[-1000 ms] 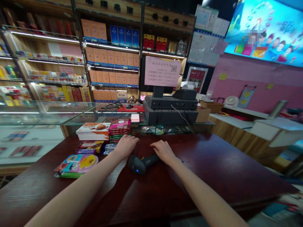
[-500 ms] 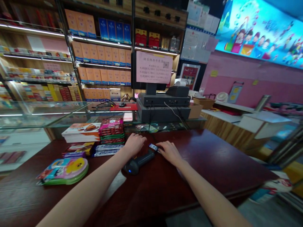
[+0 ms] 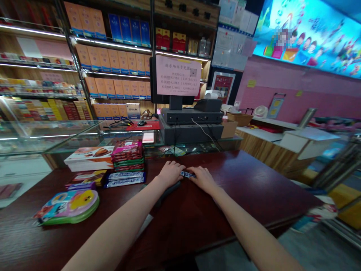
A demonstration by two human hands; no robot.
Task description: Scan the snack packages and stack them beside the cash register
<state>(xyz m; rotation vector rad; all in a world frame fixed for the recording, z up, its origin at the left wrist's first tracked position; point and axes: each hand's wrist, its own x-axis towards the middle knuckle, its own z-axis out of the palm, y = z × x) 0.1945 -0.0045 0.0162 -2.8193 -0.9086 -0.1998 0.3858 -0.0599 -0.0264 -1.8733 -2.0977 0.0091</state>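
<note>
Both my hands meet over the middle of the dark red counter (image 3: pixel 248 188). A small blue snack bar (image 3: pixel 187 174) lies between them. My left hand (image 3: pixel 170 174) curls its fingers onto one end of the bar. My right hand (image 3: pixel 202 178) pinches the other end. A black barcode scanner (image 3: pixel 167 192) lies on the counter beneath my left wrist, mostly hidden by my forearm.
Left of my hands lie stacked snack packs (image 3: pixel 127 155), a white box (image 3: pixel 89 159), flat bars (image 3: pixel 125 179) and a round colourful pack (image 3: pixel 69 206). Behind stands a cash register (image 3: pixel 191 126) with a pink notice (image 3: pixel 178 75), on a glass display case (image 3: pixel 56 137). Stocked shelves fill the back.
My left hand slid right, off the snack stack and over the scanner, and met my right hand on the blue bar. The view turned slightly to the right.
</note>
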